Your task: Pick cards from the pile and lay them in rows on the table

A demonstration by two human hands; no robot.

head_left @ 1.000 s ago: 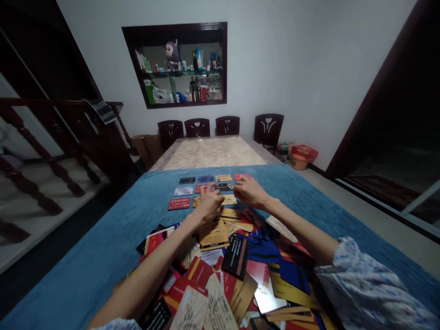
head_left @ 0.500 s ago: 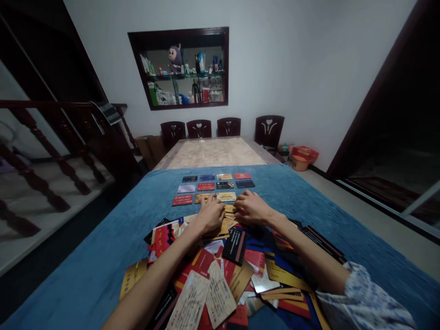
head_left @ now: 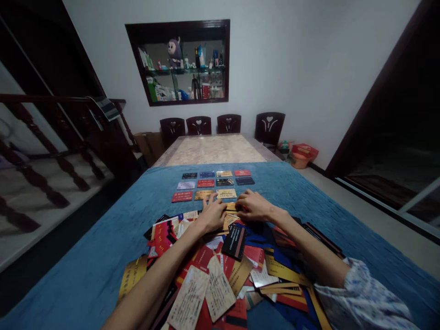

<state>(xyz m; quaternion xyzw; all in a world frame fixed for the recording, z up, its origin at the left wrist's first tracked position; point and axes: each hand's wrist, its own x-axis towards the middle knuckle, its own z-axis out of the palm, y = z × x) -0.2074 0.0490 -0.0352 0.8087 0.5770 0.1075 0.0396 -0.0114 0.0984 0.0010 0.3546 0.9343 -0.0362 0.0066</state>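
My left hand (head_left: 213,215) lies over the top of a heap of plastic cards, its fingertips at the left edge of a gold card (head_left: 231,206). Across from it, my right hand (head_left: 253,207) has curled fingers at the right edge of that same card. A bit of red shows under the right fingertips. Beyond both hands, cards lie face up in spaced rows; the nearest row has a red card (head_left: 182,196), a gold-brown card (head_left: 204,195) and a pale yellow card (head_left: 226,193). Below my hands, a black card (head_left: 235,242) tops the overlapping heap.
A blue cloth (head_left: 103,243) covers the near part of the table, with the stone-like tabletop (head_left: 213,149) bare beyond. Several dark chairs (head_left: 270,128) stand at the far end. A wooden railing (head_left: 51,151) runs along the left. A red and orange container (head_left: 300,156) sits right on the floor.
The view has tilted slightly, so the scene sits a little higher. Both hands stay at the gold card with only small finger shifts; the rows of cards are unchanged.
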